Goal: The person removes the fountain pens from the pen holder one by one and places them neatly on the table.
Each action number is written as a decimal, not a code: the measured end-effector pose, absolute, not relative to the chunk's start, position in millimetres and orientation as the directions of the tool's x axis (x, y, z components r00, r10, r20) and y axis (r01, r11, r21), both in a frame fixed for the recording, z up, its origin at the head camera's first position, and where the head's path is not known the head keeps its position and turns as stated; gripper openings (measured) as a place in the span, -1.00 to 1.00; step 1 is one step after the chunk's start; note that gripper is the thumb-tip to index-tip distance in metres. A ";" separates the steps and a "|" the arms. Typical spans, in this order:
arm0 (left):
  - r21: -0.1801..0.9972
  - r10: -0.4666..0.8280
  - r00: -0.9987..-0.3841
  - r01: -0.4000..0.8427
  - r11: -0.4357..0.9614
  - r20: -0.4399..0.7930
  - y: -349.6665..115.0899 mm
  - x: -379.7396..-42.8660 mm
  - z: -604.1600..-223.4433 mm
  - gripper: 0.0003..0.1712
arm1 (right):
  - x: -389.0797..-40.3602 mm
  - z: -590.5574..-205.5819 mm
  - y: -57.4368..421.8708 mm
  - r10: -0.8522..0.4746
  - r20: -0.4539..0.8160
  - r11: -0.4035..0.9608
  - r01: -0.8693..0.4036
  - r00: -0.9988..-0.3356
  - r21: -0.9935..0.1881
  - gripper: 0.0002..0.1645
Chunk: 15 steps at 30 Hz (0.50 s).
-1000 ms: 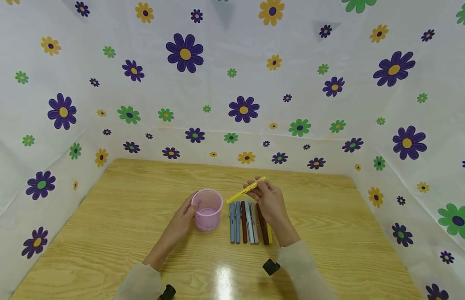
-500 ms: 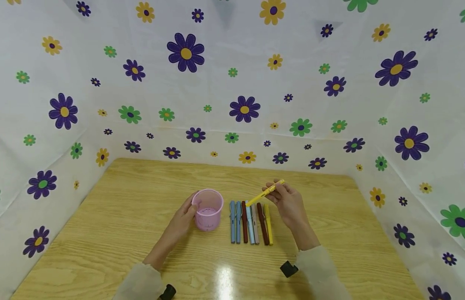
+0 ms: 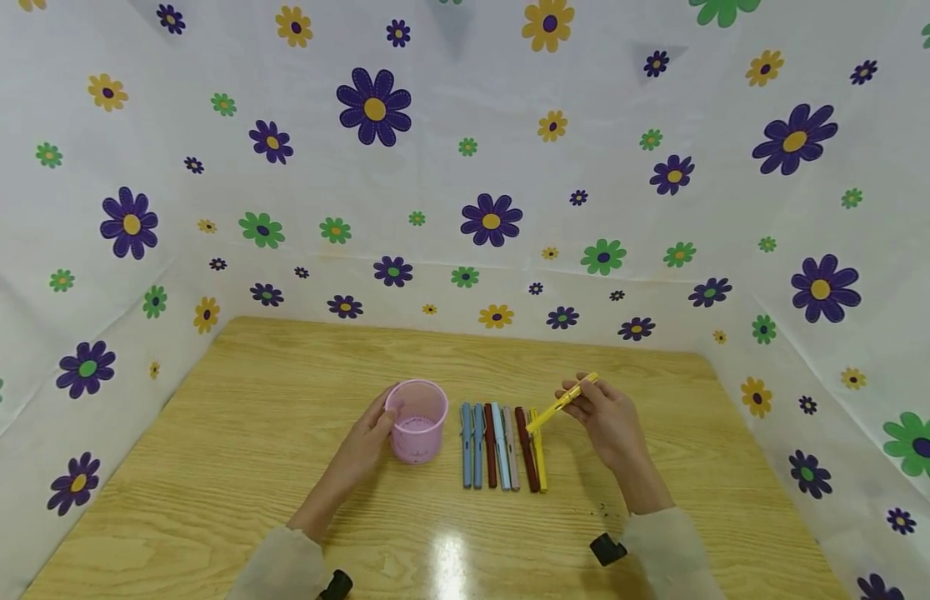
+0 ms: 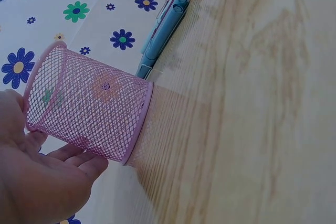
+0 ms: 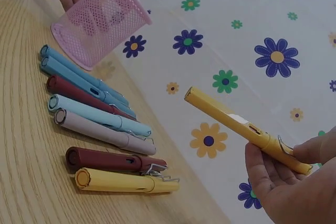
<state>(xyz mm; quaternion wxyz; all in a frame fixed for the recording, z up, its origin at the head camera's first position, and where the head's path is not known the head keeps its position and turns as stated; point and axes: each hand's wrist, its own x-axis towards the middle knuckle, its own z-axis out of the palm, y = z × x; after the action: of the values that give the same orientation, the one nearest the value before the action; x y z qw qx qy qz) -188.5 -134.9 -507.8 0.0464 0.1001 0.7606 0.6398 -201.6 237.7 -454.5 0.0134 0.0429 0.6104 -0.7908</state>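
Note:
My left hand [image 3: 366, 437] holds a pink mesh pen cup [image 3: 417, 446] by its left side, thumb over the rim. The cup stands upright on the table, and no pen shows inside. My right hand [image 3: 611, 421] pinches a yellow pen [image 5: 233, 121] near its clip end, above the table and right of the pen row. In the row, side by side, lie two blue pens [image 3: 467, 454], a dark red pen [image 3: 491, 450], a light blue pen [image 3: 500, 446], a greyish-pink pen [image 5: 100, 129], another dark red pen [image 5: 105, 160] and a second yellow pen [image 5: 115, 181].
The wooden table [image 3: 247, 467] runs back to a flower-printed white cloth [image 3: 435, 167] that rises behind it and on both sides. Black wrist devices [image 3: 608, 549] sit at both sleeves. A light glare shows near the table's front.
My right hand has moved right with the yellow pen, from beside the cup, across the row, to the row's right end. The left hand and the cup have stayed put.

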 end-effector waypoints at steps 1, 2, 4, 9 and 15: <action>0.983 0.214 -0.975 0.095 0.160 0.060 -134.8 -188.4 -507.3 -0.36 | -200.8 -454.8 239.6 0.031 -0.086 -0.253 0.075 -0.996 -0.965 -0.67; 0.982 0.213 -0.975 0.096 0.164 0.059 -134.6 -188.6 -507.3 -0.37 | -200.0 -455.1 241.4 0.031 -0.090 -0.253 0.079 -0.996 -0.964 -0.67; 0.981 0.211 -0.976 0.096 0.168 0.059 -134.4 -188.3 -506.9 -0.37 | -198.9 -456.1 244.5 0.029 -0.093 -0.245 0.083 -0.995 -0.966 -0.63; 0.983 0.206 -0.977 0.091 0.162 0.057 -133.7 -187.6 -505.5 -0.37 | -196.1 -458.1 250.7 0.024 -0.115 -0.194 0.108 -0.993 -0.975 -0.51; 0.983 0.204 -0.977 0.090 0.158 0.057 -133.3 -187.2 -505.0 -0.37 | -192.5 -460.6 259.1 -0.008 -0.120 -0.135 0.120 -0.993 -0.984 -0.43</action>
<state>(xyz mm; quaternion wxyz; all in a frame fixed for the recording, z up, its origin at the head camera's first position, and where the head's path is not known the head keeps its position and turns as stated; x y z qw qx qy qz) -187.2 -133.3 -505.0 0.0444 0.0969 0.7598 0.6414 -192.5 259.1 -460.6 0.0424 0.0427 0.6562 -0.7522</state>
